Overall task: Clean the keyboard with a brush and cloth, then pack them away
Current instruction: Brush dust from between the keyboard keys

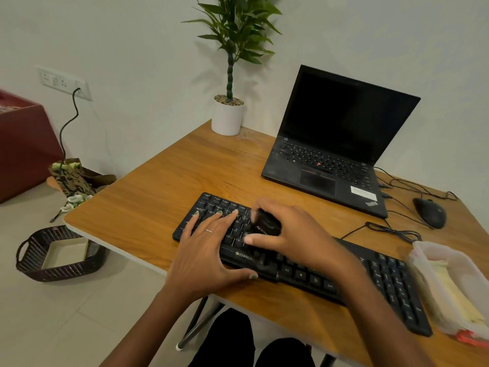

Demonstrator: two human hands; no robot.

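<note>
A black Zebronics keyboard [304,260] lies slantwise on the wooden desk [164,186], its left end toward the middle and its right end near the front right corner. The left hand [209,250] lies flat on the keyboard's left part, fingers straight and spread over the keys, thumb at the front edge; its grip is wide and holds nothing. The right hand [288,234] curls round a small black brush [266,222] (blurred, so its shape is hard to make out) and holds it against the keys just beside the left fingertips. At the desk's right edge, touching the keyboard's right end, sits a translucent plastic container [449,284] with something pale yellow inside. Behind are an open ThinkPad laptop [336,144], a black mouse [430,213] and a potted plant [229,102]. A dark woven basket [58,254] stands on the floor at left.
</note>
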